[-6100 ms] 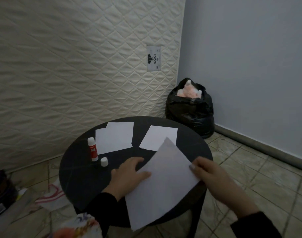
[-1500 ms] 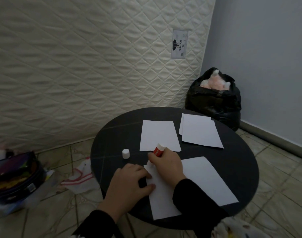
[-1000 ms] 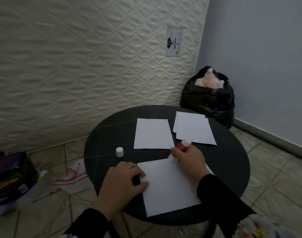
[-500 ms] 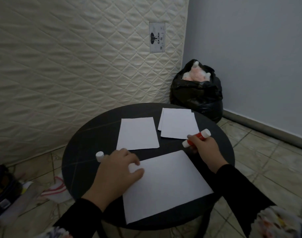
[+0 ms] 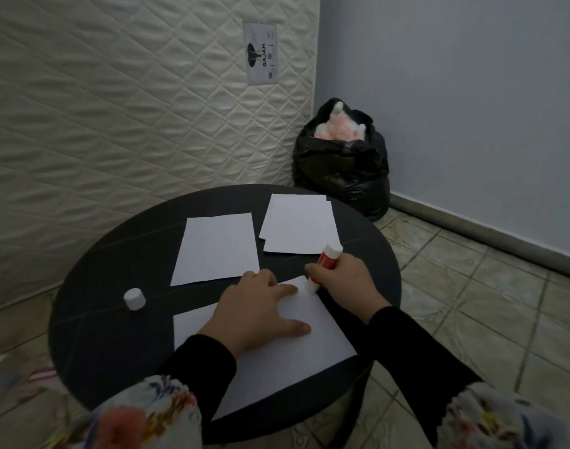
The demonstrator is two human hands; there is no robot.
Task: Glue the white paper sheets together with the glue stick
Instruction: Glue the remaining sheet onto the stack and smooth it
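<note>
While your left hand [image 5: 257,314] is lying flat, fingers spread, on the near sheet [image 5: 296,361], you are working the gluing step of the task.

Item 1, glue stick [image 5: 324,265]: red and white, uncapped, tilted; your right hand [image 5: 342,281] is clenching it around the barrel, with the glue end touching the far right corner of the near sheet, just beside your left fingertips.

Item 2, near sheet: lying at the near edge of the round black table [image 5: 92,322], with its near corner overhanging the rim; your palm is pinning it rather than gripping it.

Item 3, single sheet [image 5: 217,249]: lying flat, far of your left hand, untouched.

Item 4, small stack of sheets [image 5: 298,225]: lying to the right of the single sheet, far of the glue stick.

Item 5, white cap [image 5: 134,298]: standing on the table, well to the left, apart from both hands.

Next move, as a judgement: you are likely needing to draw the stick along the sheet's edge while holding the paper steady, then lay a second sheet squarely on top.
</note>
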